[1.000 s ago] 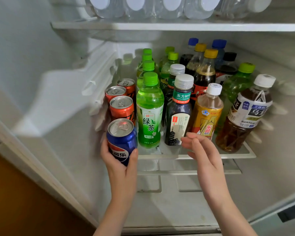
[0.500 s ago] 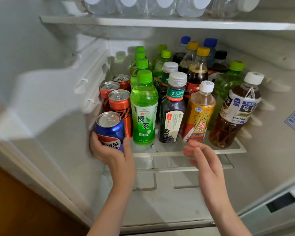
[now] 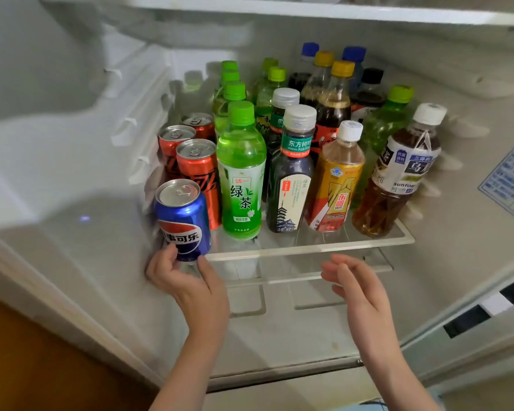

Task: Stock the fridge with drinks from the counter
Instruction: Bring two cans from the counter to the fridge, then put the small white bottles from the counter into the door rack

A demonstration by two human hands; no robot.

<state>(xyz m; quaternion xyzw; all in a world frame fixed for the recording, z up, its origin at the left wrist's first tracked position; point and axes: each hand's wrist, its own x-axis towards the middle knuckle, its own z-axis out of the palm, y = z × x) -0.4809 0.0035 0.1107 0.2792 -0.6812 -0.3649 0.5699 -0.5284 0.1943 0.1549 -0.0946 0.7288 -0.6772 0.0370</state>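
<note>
**Blue cola can at the shelf's front-left corner, its base hidden**

The left hand (image 3: 187, 280) grips the blue cola can (image 3: 183, 221) low down, with the fingers curled round its left side and the thumb on its right. The can looks tilted, top toward the left. It sits at the front-left corner of the glass shelf (image 3: 309, 248), just in front of the nearest of three red cans (image 3: 198, 170) and beside the green tea bottle (image 3: 241, 173). The hand covers the can's base, so I cannot tell whether it rests on the shelf or hangs just off the edge.

The right hand (image 3: 356, 287) is open, its fingers loosely extended and holding nothing, just below the shelf's front rim.

The front row also holds a dark tea bottle (image 3: 291, 179), a yellow-labelled bottle (image 3: 336, 185) and, at the right end, a brown tea bottle (image 3: 398, 179). Behind them the bottles crowd together. Mostly only their green, yellow, blue and black caps show, and their labels are hidden. The rearmost red can shows little more than its top.

The upper shelf (image 3: 309, 11) is cut off at the top of the view. A blue-printed sticker (image 3: 511, 179) on the right wall runs out of view and is too blurred to read.
</note>
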